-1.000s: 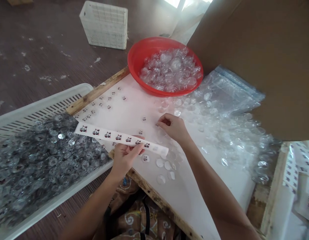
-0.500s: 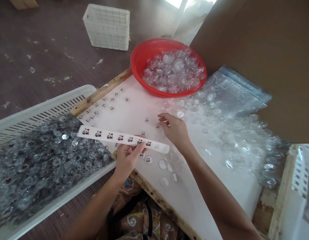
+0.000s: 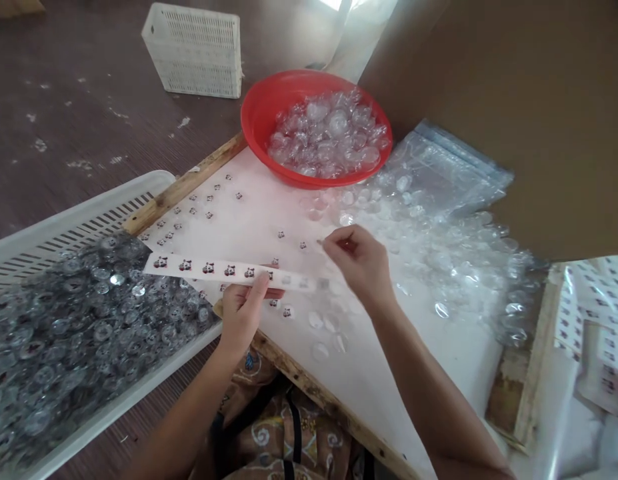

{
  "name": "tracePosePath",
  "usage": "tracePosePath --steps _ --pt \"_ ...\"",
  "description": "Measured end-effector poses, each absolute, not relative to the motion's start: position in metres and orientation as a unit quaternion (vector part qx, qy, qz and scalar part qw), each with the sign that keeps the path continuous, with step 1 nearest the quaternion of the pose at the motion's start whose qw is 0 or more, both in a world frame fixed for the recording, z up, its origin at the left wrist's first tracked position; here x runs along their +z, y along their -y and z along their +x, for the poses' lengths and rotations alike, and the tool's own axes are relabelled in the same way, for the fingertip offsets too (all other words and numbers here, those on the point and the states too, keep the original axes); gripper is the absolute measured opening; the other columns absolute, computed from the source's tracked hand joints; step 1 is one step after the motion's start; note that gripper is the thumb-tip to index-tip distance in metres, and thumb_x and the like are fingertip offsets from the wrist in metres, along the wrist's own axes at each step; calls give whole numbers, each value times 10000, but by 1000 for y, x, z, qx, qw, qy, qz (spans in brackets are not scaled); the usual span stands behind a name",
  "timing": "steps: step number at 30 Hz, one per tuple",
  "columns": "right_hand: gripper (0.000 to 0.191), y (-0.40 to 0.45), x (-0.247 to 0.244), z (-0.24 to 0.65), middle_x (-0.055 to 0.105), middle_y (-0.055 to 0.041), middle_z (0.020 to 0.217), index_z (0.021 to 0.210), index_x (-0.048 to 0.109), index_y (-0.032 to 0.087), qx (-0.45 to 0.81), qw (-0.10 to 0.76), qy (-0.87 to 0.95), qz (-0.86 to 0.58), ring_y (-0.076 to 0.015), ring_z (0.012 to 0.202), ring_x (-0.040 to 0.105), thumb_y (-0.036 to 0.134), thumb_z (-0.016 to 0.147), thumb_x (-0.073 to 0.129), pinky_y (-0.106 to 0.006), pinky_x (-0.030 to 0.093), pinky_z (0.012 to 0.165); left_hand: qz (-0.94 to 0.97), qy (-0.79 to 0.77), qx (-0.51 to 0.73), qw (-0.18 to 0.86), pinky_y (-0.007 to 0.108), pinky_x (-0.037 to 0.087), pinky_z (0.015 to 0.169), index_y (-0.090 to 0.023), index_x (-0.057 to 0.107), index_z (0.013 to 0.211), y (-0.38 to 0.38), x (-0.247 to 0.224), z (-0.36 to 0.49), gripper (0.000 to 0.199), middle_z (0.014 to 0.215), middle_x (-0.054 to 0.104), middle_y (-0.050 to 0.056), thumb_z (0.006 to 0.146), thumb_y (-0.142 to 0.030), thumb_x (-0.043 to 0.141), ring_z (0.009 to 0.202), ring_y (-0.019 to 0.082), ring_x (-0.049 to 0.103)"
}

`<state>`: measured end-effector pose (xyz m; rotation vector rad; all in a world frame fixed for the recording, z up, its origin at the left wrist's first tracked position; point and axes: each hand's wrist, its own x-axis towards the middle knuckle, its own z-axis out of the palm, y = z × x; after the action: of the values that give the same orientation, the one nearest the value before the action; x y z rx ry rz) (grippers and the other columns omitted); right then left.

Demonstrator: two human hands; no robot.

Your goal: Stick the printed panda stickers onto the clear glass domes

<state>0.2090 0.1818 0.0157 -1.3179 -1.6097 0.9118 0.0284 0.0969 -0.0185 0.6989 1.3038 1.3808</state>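
My left hand (image 3: 243, 312) pinches a white strip of panda stickers (image 3: 219, 269) between thumb and fingers. Several pandas show along its left part, while its right end is bare and blurred. Just right of that end, my right hand (image 3: 359, 263) is closed in a pinch, a small panda sticker (image 3: 320, 243) at its fingertips, seen almost edge-on. Small panda stickers (image 3: 239, 196) are scattered over the white board (image 3: 389, 400) beyond the strip, some perhaps on clear discs. Below my right hand lie a few loose clear round caps (image 3: 319, 351).
A red basin (image 3: 256, 127) full of clear caps stands at the board's far end. Clear caps (image 3: 441, 309) and plastic bags (image 3: 449, 167) cover the right side. A white crate (image 3: 159, 180) of capped pieces is at left; a white basket (image 3: 201, 53) stands behind. Wooden edging (image 3: 189, 183) borders the board.
One panda sticker has come off the strip. My right hand has closed from loosely curled fingers into a pinch. The whole view has shifted, so the scene sits further left.
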Motion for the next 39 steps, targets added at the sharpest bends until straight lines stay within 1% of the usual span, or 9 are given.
tracePosePath --steps 2,6,17,20,25,28,30,34,39 --pt "134 -201 2 227 590 10 682 759 589 207 385 388 604 -580 -131 624 537 322 789 650 -277 439 596 316 -540 571 531 301 605 655 -116 756 963 -96 -18 27 367 901 757 106 851 -452 660 687 217 721" --pt "164 -222 -28 249 547 27 631 734 583 201 390 324 595 -624 -119 587 479 350 739 649 -268 382 571 337 -549 561 520 274 583 648 -123 759 957 -96 -18 25 332 861 759 87 868 -423 650 647 191 705" --pt "52 -221 -30 233 630 -13 770 739 619 207 292 241 661 -647 -137 632 541 256 744 606 -296 431 677 325 -553 564 520 259 566 629 -121 764 962 -96 -22 26 327 867 757 90 860 -415 661 626 179 695" --pt "60 -223 -33 229 645 -28 864 803 626 207 268 250 671 -644 -141 654 570 224 747 610 -308 448 711 328 -550 563 523 260 565 633 -123 761 950 -96 -21 26 313 858 755 86 870 -405 652 620 173 690" --pt "292 -216 -20 222 711 -40 886 1082 585 217 246 248 671 -654 -211 785 647 131 809 528 -364 459 768 342 -552 550 526 264 567 621 -118 733 1070 -97 -18 26 375 845 746 87 882 -426 632 649 188 703" --pt "254 -194 1 208 709 -74 1033 1102 588 215 279 290 703 -587 -214 897 657 161 867 507 -365 481 807 348 -549 546 529 278 582 643 -146 595 1322 -97 -16 27 528 815 736 62 882 -435 632 677 194 712" --pt "229 -174 12 194 713 -46 1011 1100 596 229 358 304 727 -501 -181 867 664 203 876 562 -315 506 772 352 -545 543 534 291 594 670 -172 508 1408 -97 -15 28 608 861 737 59 875 -430 644 692 193 716" --pt "127 -143 14 170 714 -22 914 988 644 233 344 324 762 -442 -147 803 662 193 916 548 -269 515 725 318 -519 572 550 313 605 673 -176 488 1422 -97 -18 28 600 908 744 78 913 -484 560 682 194 716" --pt "139 -133 11 171 709 -61 1028 927 664 233 271 388 781 -407 -186 970 652 195 932 530 -329 516 819 295 -526 563 565 315 603 656 -133 577 1330 -97 -21 27 553 811 744 78 929 -509 510 711 217 721"
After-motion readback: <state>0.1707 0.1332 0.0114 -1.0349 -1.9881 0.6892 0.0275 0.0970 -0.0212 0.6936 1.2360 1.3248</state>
